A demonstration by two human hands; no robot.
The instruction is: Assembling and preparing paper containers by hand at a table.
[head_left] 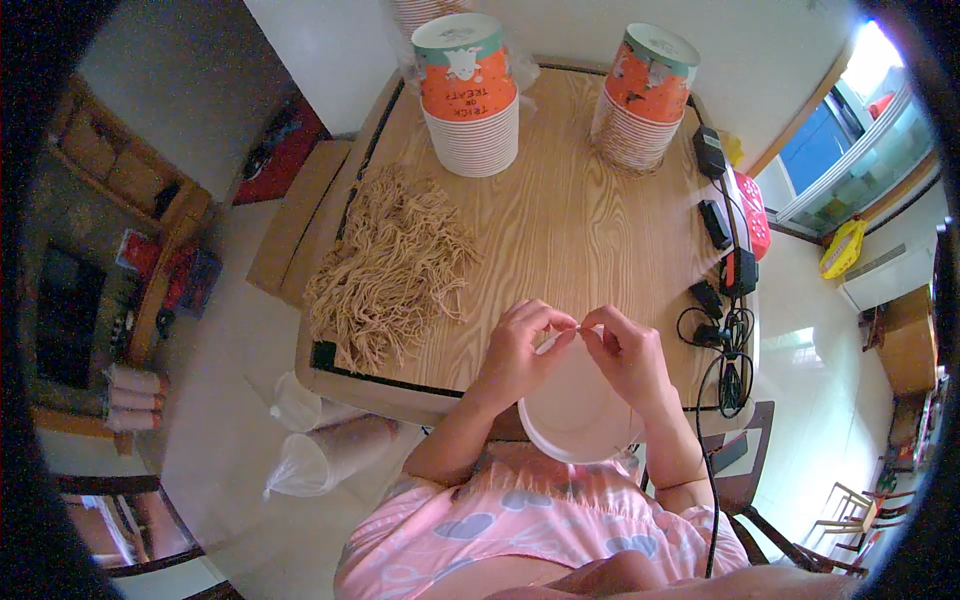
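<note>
A white paper bucket (560, 425) is tipped towards me at the table's near edge, its pale inside showing. Above its far side, my left hand (522, 345) and my right hand (625, 350) meet, thumbs and forefingers pinched fingertip to fingertip. A small bit of something shows between the fingertips, too small to name. A thin tan strand runs by the bucket's right side, below my right hand. To the left lies a loose heap of tan cords (390, 270), apart from my left hand.
On the wooden table (550, 190) stand two stacks of upside-down orange, green and white paper buckets, a left stack (470, 110) and a right stack (645, 105). Black adapters (738, 272) and a coiled cable (735, 365) lie along the right edge. Bagged buckets (330, 455) rest on the floor at left.
</note>
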